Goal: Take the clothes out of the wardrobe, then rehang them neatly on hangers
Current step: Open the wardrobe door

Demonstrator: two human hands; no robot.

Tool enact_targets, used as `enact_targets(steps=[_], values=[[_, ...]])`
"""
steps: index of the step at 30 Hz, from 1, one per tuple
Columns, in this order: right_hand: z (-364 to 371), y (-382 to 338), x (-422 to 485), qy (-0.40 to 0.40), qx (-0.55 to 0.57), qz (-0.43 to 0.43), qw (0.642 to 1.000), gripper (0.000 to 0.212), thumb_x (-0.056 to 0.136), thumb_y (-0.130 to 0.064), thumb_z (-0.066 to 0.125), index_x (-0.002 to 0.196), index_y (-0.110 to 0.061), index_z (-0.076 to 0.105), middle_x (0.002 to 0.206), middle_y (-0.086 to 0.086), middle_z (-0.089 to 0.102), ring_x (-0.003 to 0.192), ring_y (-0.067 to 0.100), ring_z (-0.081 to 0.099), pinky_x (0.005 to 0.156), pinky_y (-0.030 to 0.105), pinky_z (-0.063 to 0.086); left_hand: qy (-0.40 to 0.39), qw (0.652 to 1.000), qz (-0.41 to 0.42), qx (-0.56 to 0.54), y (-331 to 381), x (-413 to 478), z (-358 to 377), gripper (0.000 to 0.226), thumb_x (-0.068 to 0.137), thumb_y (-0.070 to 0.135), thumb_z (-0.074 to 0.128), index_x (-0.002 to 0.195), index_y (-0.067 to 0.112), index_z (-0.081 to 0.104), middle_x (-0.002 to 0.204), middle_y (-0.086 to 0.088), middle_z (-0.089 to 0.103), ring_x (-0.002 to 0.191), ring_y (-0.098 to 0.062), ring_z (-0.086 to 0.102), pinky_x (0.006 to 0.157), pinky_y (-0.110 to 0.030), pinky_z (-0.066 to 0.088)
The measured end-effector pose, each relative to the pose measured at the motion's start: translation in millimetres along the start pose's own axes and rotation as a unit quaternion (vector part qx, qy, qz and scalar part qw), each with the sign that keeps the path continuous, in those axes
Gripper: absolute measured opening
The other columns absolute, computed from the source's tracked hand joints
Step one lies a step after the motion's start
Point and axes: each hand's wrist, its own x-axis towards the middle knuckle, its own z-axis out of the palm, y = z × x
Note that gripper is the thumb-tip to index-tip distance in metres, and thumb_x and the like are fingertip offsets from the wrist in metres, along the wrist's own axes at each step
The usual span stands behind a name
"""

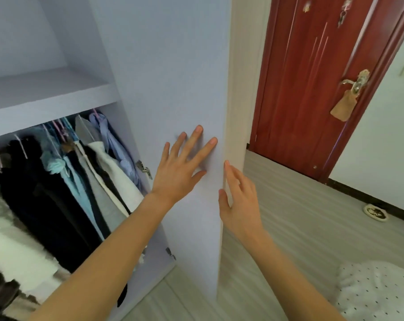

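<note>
Grey striped floor, red room door to the right, open wardrobe on the left.

- wardrobe door is swung out toward the camera and fills the middle of the frame. Its free edge is near the red door's frame.
- clothes hang under the shelf, packed tight on hangers: dark, pale blue, grey and white pieces. None are out yet.
- left hand: flat on the door's inner face, fingers straight and spread wide, holding nothing.
- right hand: at the door's free edge, fingers loosely bent, index tip and thumb touching the edge. No wrap round it that I can see.
- hinges: two, close to the outermost garments.

Risks, my read:
- Push too hard and the panel overswings, straining the hinges or knocking the red door's frame.
- Let go early and it may drift back across the opening, blocking the reach to the rail.
- The rail is crowded, so pulling one hanger likely drags its neighbours off.
- Fabric near the hinge side could snag on the metal.
</note>
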Motion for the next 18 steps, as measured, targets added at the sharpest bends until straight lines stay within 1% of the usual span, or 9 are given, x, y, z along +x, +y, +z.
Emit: enact_targets(steps=[2,3,5,6,8,10,14,16,18], values=[[2,-5,-11,0.042,-0.035,-0.076,0.996,0.056,0.091,-0.007,0.063,0.145,-0.017,0.049,0.145,0.005,0.047,0.126,0.023,0.045,0.106,0.033,0.040,-0.019,0.998,-0.045,-0.045,-5,-27,-2,0.078,0.093,0.038,0.066,0.157,0.036,0.021,0.166,-0.001,0.015,0.146,-0.031,0.032,0.115,-0.055,0.030],[5,-7,-17,0.044,-0.043,-0.117,0.991,0.048,0.090,-0.007,0.063,0.138,-0.015,0.058,0.142,0.007,0.051,0.124,0.026,0.048,0.105,0.034,0.041,-0.034,0.996,-0.072,-0.051,-10,-44,-2,0.070,0.094,0.037,0.066,0.155,0.035,0.031,0.163,-0.002,0.025,0.143,-0.030,0.037,0.114,-0.053,0.033],[15,-12,-25,0.020,-0.036,-0.188,0.981,0.035,0.090,-0.009,0.062,0.124,-0.013,0.068,0.135,0.007,0.059,0.122,0.030,0.054,0.104,0.038,0.044,-0.077,0.984,-0.149,-0.056,-23,-83,-3,0.057,0.093,0.036,0.066,0.146,0.031,0.047,0.154,-0.004,0.043,0.135,-0.031,0.046,0.110,-0.051,0.040],[23,-15,-28,-0.003,-0.026,-0.211,0.977,0.030,0.091,-0.011,0.062,0.119,-0.013,0.071,0.132,0.006,0.061,0.123,0.031,0.055,0.102,0.040,0.046,-0.107,0.973,-0.195,-0.060,-30,-101,-7,0.052,0.093,0.036,0.065,0.143,0.031,0.051,0.150,-0.003,0.047,0.133,-0.030,0.048,0.109,-0.049,0.041],[40,-25,-32,-0.058,-0.013,-0.228,0.972,0.025,0.091,-0.016,0.062,0.114,-0.016,0.074,0.130,0.003,0.064,0.127,0.028,0.053,0.099,0.042,0.049,-0.167,0.945,-0.274,-0.055,-41,-137,-19,0.046,0.096,0.037,0.060,0.141,0.032,0.054,0.149,0.000,0.049,0.133,-0.026,0.048,0.110,-0.043,0.039],[57,-38,-35,-0.105,-0.007,-0.233,0.967,0.026,0.091,-0.022,0.060,0.113,-0.020,0.074,0.131,0.001,0.064,0.131,0.026,0.051,0.099,0.041,0.049,-0.195,0.920,-0.338,-0.042,-50,-171,-34,0.043,0.098,0.039,0.055,0.140,0.032,0.054,0.148,0.003,0.048,0.133,-0.024,0.047,0.109,-0.040,0.038],[90,-74,-38,-0.189,0.031,-0.262,0.946,0.037,0.095,-0.034,0.046,0.118,-0.021,0.072,0.133,0.003,0.063,0.135,0.026,0.045,0.104,0.040,0.046,-0.190,0.865,-0.465,-0.011,-59,-232,-76,0.043,0.099,0.043,0.051,0.142,0.035,0.051,0.149,0.007,0.045,0.131,-0.020,0.048,0.107,-0.039,0.042],[104,-97,-40,-0.247,0.048,-0.270,0.930,0.041,0.095,-0.039,0.043,0.124,-0.024,0.069,0.139,0.001,0.058,0.139,0.024,0.041,0.105,0.042,0.046,-0.177,0.839,-0.515,0.004,-60,-259,-101,0.043,0.099,0.042,0.051,0.142,0.034,0.051,0.149,0.007,0.046,0.131,-0.020,0.048,0.106,-0.040,0.042],[119,-125,-42,-0.303,0.060,-0.279,0.909,0.047,0.096,-0.045,0.036,0.131,-0.029,0.063,0.146,-0.002,0.052,0.144,0.021,0.034,0.110,0.043,0.041,-0.164,0.812,-0.560,0.024,-62,-284,-127,0.043,0.099,0.041,0.051,0.142,0.034,0.051,0.149,0.008,0.047,0.133,-0.021,0.045,0.106,-0.040,0.040]])
